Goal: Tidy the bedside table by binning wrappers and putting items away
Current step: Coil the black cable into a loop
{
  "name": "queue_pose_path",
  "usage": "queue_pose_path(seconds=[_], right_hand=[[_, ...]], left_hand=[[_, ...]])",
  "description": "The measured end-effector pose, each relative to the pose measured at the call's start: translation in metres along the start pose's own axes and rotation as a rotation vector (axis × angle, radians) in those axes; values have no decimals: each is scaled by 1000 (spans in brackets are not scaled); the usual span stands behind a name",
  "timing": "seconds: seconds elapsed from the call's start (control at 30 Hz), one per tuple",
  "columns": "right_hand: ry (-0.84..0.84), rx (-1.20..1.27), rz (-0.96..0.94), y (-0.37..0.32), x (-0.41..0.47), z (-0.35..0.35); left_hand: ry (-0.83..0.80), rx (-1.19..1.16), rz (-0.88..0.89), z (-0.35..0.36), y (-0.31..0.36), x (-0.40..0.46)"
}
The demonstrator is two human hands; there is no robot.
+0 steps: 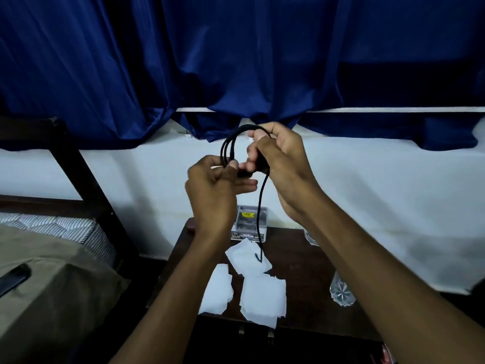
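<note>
Both my hands hold a black cable (231,143) up in front of the white wall, above the dark wooden bedside table (301,261). My right hand (278,158) grips the looped coil, thumb pressed on top. My left hand (215,185) pinches the loops at their lower left. The cable's loose end (259,229) hangs down to just over the white wrappers (252,285), several crumpled sheets lying on the table's front half. A small clear box (250,222) with a yellow label stands at the table's back edge.
Two cut-glass tumblers stand on the table's right side, one near the front (341,292) and one partly hidden behind my right forearm (311,239). A bed (52,298) with a dark frame lies to the left, a dark object (13,279) on it. Blue curtains (236,61) hang above.
</note>
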State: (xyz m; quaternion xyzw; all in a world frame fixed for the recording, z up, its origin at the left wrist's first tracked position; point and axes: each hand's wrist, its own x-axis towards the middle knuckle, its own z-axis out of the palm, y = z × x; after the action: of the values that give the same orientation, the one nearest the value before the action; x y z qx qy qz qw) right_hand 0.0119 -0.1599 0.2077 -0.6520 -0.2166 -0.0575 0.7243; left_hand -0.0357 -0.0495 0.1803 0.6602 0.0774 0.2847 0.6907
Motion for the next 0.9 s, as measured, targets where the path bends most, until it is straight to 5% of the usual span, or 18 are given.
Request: queue_pose_path(seconds=[0.2, 0.27, 0.5, 0.73, 0.9], right_hand=[[-198, -618, -159, -22, 15, -12], [-295, -741, -164, -29, 19, -14], [-361, -831, -193, -40, 25, -19], [12, -803, -216, -4, 10, -15], [189, -513, 16, 22, -1, 2]], left_hand=[[-127, 800, 243, -14, 17, 17], [-139, 864, 332, -18, 30, 26], [-350, 609, 255, -24, 35, 44], [-150, 66, 92, -18, 21, 32], [-10, -230, -25, -4, 15, 20]])
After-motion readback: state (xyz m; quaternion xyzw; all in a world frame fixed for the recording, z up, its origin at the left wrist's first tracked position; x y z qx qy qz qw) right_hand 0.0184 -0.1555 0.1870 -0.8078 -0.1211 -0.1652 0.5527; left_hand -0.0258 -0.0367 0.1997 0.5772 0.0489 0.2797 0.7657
